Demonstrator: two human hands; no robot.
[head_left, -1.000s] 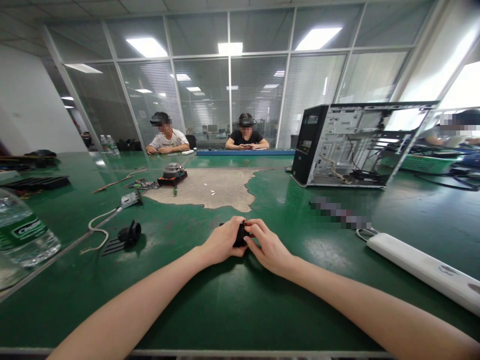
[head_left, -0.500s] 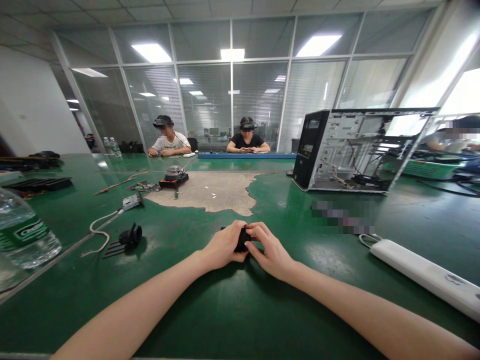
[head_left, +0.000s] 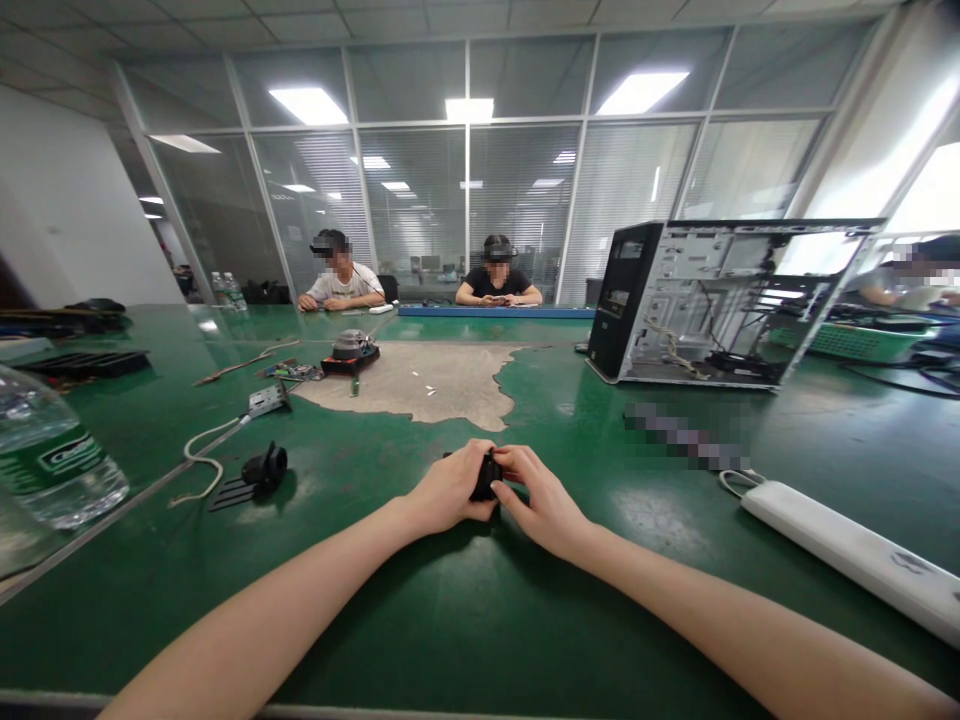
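Between my hands is a small black plastic part (head_left: pixel 486 478), mostly covered by my fingers, so its kind does not show. My left hand (head_left: pixel 450 487) is wrapped round it from the left, thumb at the near side. From the right, my right hand (head_left: pixel 541 500) pinches its edge with thumb and fingertips. Both hands are low over the green tabletop (head_left: pixel 420 620). Left of them lies another black plastic piece (head_left: pixel 262 470) with a round end and flat prongs.
An open computer case (head_left: pixel 697 300) stands at the back right. A white power strip (head_left: pixel 847 550) lies at right, a water bottle (head_left: pixel 56 450) at left. A metal piece with a cable (head_left: pixel 266 400) and a round-topped device (head_left: pixel 351 350) are farther back. Two people sit opposite; another is at far right.
The fingers of my right hand have shifted slightly on the black part. My left hand keeps its hold. The whole view has moved a little.
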